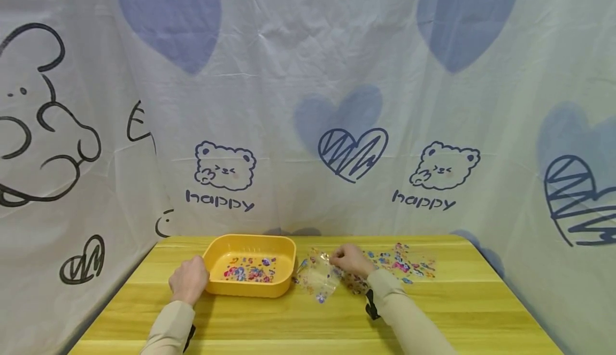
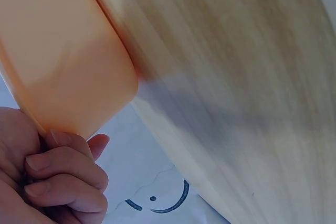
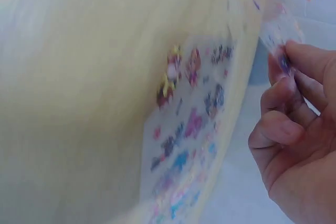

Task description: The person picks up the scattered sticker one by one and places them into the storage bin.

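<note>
My left hand (image 1: 189,280) holds the left side of a yellow plastic tray (image 1: 245,289). In the left wrist view its fingers curl at the tray's rim (image 2: 68,87). Colourful stickers (image 1: 247,272) lie inside on the tray's floor. To the right of the tray, my right hand (image 1: 353,261) pinches the upper corner of a see-through sticker sheet (image 1: 317,280). Thumb and fingertips meet on that sheet (image 3: 281,30) in the right wrist view, where it looks tilted up and slightly blurred.
More clear sticker sheets (image 1: 404,263) with small bright figures lie on the yellow wood-grain table (image 1: 289,323), right of and partly beneath my right hand. A white cloth (image 1: 289,103) printed with hearts and bears hangs behind the table and along its sides.
</note>
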The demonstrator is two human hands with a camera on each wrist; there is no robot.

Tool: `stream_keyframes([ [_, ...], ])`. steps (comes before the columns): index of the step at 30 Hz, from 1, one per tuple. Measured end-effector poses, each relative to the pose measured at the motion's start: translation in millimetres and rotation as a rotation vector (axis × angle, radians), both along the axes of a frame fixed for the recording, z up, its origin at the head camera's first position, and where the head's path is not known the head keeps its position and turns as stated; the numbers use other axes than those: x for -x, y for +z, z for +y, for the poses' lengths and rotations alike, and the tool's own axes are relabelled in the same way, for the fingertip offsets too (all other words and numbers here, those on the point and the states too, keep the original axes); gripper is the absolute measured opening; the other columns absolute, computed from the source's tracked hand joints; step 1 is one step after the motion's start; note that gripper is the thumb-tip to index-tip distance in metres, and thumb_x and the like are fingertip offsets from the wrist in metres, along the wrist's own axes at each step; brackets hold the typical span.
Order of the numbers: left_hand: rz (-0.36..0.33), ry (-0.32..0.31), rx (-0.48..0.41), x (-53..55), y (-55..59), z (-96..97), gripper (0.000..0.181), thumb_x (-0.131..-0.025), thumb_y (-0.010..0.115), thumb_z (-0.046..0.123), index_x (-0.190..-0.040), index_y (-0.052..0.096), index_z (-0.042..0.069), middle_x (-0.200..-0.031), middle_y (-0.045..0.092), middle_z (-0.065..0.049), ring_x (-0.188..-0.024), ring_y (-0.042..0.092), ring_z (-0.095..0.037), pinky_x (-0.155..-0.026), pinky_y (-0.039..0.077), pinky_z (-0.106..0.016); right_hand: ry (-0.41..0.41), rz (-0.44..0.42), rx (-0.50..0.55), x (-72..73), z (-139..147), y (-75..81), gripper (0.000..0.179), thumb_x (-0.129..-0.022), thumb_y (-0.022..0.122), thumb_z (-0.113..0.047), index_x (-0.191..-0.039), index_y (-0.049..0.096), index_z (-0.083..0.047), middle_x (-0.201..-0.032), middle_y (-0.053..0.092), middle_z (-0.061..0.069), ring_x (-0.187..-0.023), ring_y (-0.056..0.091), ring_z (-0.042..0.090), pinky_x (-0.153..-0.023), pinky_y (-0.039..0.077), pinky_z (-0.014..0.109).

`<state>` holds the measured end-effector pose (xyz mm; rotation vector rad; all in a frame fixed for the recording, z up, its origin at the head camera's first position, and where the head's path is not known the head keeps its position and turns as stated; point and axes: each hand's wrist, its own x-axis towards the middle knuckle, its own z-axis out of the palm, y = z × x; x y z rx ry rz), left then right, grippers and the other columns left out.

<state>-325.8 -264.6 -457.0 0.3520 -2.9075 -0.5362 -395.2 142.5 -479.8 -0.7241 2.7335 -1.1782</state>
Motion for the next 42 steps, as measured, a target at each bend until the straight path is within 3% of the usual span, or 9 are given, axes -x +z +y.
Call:
stream_keyframes([
  [3,-0.004,0.002,-0.005,0.1,0.8,0.0,0.018,-0.092,0.047,0.004,-0.078,0.057,0.0,-0.071,0.058,-0.016,-0.064,0.057,-0.03,-0.051,0.045,-0.045,0.007,0.014,-0.025,1.7,5,4.0,0.026,-0.096,0.059,-0.013,-0.078,0.072,0.0,-0.064,0.062,0.01,-0.047,0.029,0.011,-0.059,0.039,0.03],
  [6,-0.005,0.002,-0.008,0.3,1.0,-0.1,0.018,-0.092,0.047,0.004,-0.078,0.057,0.0,-0.072,0.058,-0.016,-0.064,0.057,-0.03,-0.052,0.044,-0.045,-0.01,0.009,-0.017,1.4,9,7.1,0.018,-0.094,0.063,-0.015,-0.091,0.077,-0.003,-0.082,0.072,0.014,-0.047,0.034,0.01,-0.058,0.041,0.028],
  [17,-0.01,-0.005,-0.015,1.4,0.6,-1.3,0.017,-0.093,0.046,0.004,-0.079,0.057,0.001,-0.071,0.057,-0.014,-0.064,0.055,-0.028,-0.051,0.044,-0.043,-0.034,0.026,0.0,1.4,20,8.0,0.023,-0.096,0.062,-0.023,-0.096,0.075,-0.004,-0.067,0.064,0.023,-0.043,0.043,0.011,-0.046,0.039,0.027],
  [20,-0.01,-0.003,-0.014,1.8,0.4,-1.3,0.018,-0.093,0.046,0.004,-0.079,0.057,0.001,-0.072,0.057,-0.015,-0.064,0.056,-0.029,-0.051,0.044,-0.043,-0.025,-0.005,0.006,1.1,24,8.6,0.021,-0.097,0.06,-0.019,-0.1,0.074,-0.003,-0.065,0.063,0.025,-0.042,0.05,0.024,-0.044,0.043,0.03],
  [23,-0.013,-0.001,-0.01,2.1,0.1,-1.2,0.017,-0.093,0.046,0.004,-0.08,0.058,0.0,-0.072,0.057,-0.015,-0.064,0.056,-0.029,-0.051,0.044,-0.043,-0.036,-0.077,0.045,0.3,26,9.7,0.019,-0.097,0.059,-0.012,-0.103,0.071,0.002,-0.07,0.065,0.025,-0.053,0.06,0.038,-0.048,0.052,0.04],
  [27,-0.007,0.002,-0.006,2.2,-0.4,-1.1,0.018,-0.093,0.046,0.004,-0.08,0.058,0.0,-0.072,0.057,-0.015,-0.064,0.056,-0.029,-0.051,0.044,-0.044,-0.077,-0.137,0.107,-1.0,29,11.3,0.02,-0.096,0.059,-0.008,-0.107,0.068,0.007,-0.077,0.067,0.024,-0.065,0.065,0.042,-0.059,0.056,0.05],
  [32,-0.01,0.001,-0.016,3.1,-1.0,1.0,0.018,-0.093,0.046,0.003,-0.08,0.057,0.0,-0.073,0.058,-0.016,-0.064,0.056,-0.029,-0.051,0.044,-0.044,-0.121,-0.023,0.069,-2.5,32,14.7,0.02,-0.097,0.059,-0.014,-0.1,0.071,0.002,-0.075,0.067,0.023,-0.061,0.062,0.04,-0.051,0.052,0.039],
  [36,-0.015,-0.002,-0.018,2.9,-1.3,0.3,0.018,-0.093,0.045,0.003,-0.081,0.058,0.0,-0.074,0.059,-0.017,-0.064,0.056,-0.029,-0.051,0.043,-0.043,-0.165,0.069,0.033,-3.4,30,18.8,0.02,-0.097,0.06,-0.02,-0.094,0.074,-0.006,-0.077,0.067,0.019,-0.056,0.059,0.027,-0.05,0.045,0.028],
  [42,-0.021,-0.011,-0.024,1.2,0.6,-0.8,0.016,-0.091,0.045,0.003,-0.08,0.057,0.0,-0.073,0.059,-0.017,-0.064,0.056,-0.029,-0.05,0.043,-0.042,-0.215,0.112,0.07,-4.9,29,25.0,0.017,-0.096,0.062,-0.019,-0.091,0.073,-0.007,-0.07,0.064,0.005,-0.054,0.052,0.013,-0.048,0.043,0.027],
])
